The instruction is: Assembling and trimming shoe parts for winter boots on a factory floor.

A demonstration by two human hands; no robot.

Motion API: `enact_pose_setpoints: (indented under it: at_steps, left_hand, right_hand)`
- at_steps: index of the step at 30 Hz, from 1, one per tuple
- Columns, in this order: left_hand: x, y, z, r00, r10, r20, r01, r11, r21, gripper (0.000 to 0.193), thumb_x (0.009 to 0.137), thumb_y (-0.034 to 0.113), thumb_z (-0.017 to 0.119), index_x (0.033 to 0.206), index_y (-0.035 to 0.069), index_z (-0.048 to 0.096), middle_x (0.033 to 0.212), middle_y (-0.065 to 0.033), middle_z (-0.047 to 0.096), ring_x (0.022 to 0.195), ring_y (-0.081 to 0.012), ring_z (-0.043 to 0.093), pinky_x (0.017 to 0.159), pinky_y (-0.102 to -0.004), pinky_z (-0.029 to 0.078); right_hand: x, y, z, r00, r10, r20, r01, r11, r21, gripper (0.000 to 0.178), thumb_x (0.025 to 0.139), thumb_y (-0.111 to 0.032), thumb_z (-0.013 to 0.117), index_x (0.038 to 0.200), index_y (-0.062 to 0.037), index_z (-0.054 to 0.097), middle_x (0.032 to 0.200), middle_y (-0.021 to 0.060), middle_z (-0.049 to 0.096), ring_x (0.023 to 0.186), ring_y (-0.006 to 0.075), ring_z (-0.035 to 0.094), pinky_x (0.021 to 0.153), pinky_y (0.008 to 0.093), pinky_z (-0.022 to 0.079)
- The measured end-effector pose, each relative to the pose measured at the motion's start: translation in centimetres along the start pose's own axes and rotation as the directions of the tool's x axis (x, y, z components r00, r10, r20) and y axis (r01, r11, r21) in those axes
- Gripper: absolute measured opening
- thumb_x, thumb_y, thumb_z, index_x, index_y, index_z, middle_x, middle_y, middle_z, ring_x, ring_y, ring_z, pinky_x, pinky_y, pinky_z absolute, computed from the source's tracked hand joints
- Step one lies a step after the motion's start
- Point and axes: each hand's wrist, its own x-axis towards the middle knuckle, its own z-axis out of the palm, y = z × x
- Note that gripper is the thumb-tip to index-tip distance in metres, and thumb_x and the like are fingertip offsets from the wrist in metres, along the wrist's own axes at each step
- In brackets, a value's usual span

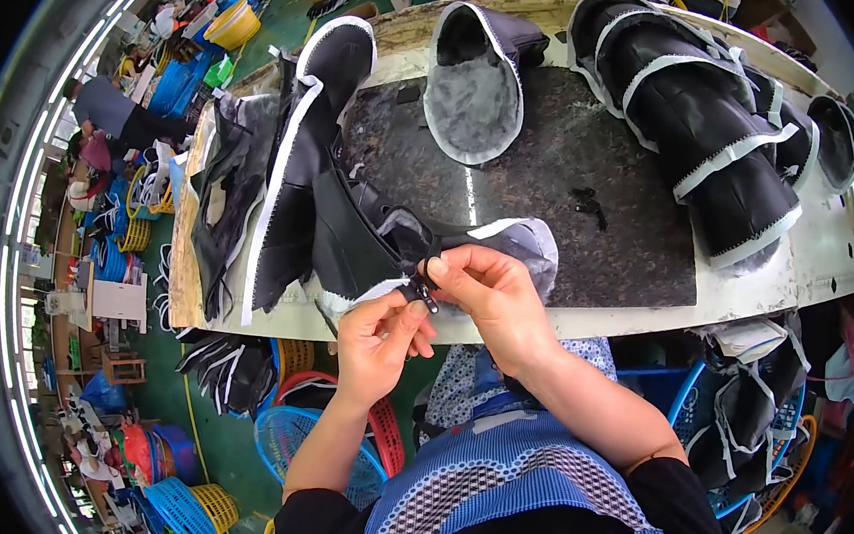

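Observation:
My left hand and my right hand meet at the near edge of the worktable. Together they pinch a small black zipper slider at the edge of a black boot upper with white trim and a grey lining. The upper lies on a dark mat, its open end toward me. My right thumb and forefinger press the slider from above. My left fingertips hold it from below.
Stacks of black white-edged uppers lie at the left and the far right of the table. A grey-lined piece rests at the back. Blue, red and yellow plastic baskets stand on the green floor around me.

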Motion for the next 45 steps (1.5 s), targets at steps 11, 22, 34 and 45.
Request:
enact_pose_setpoints:
  at_steps: [11, 22, 34, 45]
  left_hand:
    - [0.0, -0.1, 0.1, 1.000, 0.023, 0.013, -0.023, 0.999, 0.048, 0.022, 0.095, 0.018, 0.057, 0.087, -0.002, 0.063, 0.073, -0.0061, 0.066, 0.056, -0.0102, 0.062, 0.049, -0.0199, 0.043]
    - [0.0, -1.0, 0.1, 0.998, 0.052, 0.022, -0.051, 0.998, -0.032, 0.022, 0.094, 0.019, 0.059, 0.098, -0.003, 0.064, 0.079, -0.0086, 0.068, 0.061, -0.0122, 0.063, 0.053, -0.0212, 0.045]
    - [0.3, -1.0, 0.0, 0.994, 0.102, 0.026, -0.102, 0.995, 0.021, 0.020, 0.095, 0.018, 0.057, 0.097, -0.002, 0.061, 0.077, -0.0082, 0.066, 0.061, -0.0120, 0.063, 0.053, -0.0204, 0.046]
    - [0.5, -1.5, 0.3, 0.995, 0.101, 0.012, -0.101, 0.995, -0.024, 0.014, 0.093, 0.011, 0.059, 0.098, -0.001, 0.062, 0.081, -0.0091, 0.067, 0.064, -0.0137, 0.064, 0.055, -0.0224, 0.050]
  right_hand:
    - [0.0, 0.0, -0.3, 0.999, -0.035, 0.018, 0.036, 0.999, -0.030, 0.014, 0.091, -0.014, 0.064, 0.092, -0.0003, 0.065, 0.081, 0.0019, 0.065, 0.073, 0.0061, 0.056, 0.068, 0.0225, 0.046]
    - [-0.4, 0.1, -0.7, 0.998, -0.034, 0.052, 0.036, 0.999, -0.034, 0.013, 0.092, -0.011, 0.062, 0.089, 0.0010, 0.065, 0.078, 0.0007, 0.063, 0.070, 0.0053, 0.055, 0.066, 0.0224, 0.046]
    - [-0.7, -0.9, -0.8, 0.990, -0.121, 0.071, 0.128, 0.985, -0.114, 0.010, 0.091, -0.005, 0.060, 0.088, 0.0029, 0.065, 0.080, 0.0002, 0.064, 0.071, 0.0038, 0.055, 0.063, 0.0215, 0.046]
    - [-1.1, -0.6, -1.1, 0.985, -0.129, 0.118, 0.145, 0.980, -0.138, 0.010, 0.091, -0.002, 0.058, 0.090, 0.0041, 0.066, 0.079, 0.0014, 0.064, 0.071, 0.0043, 0.056, 0.064, 0.0211, 0.047]
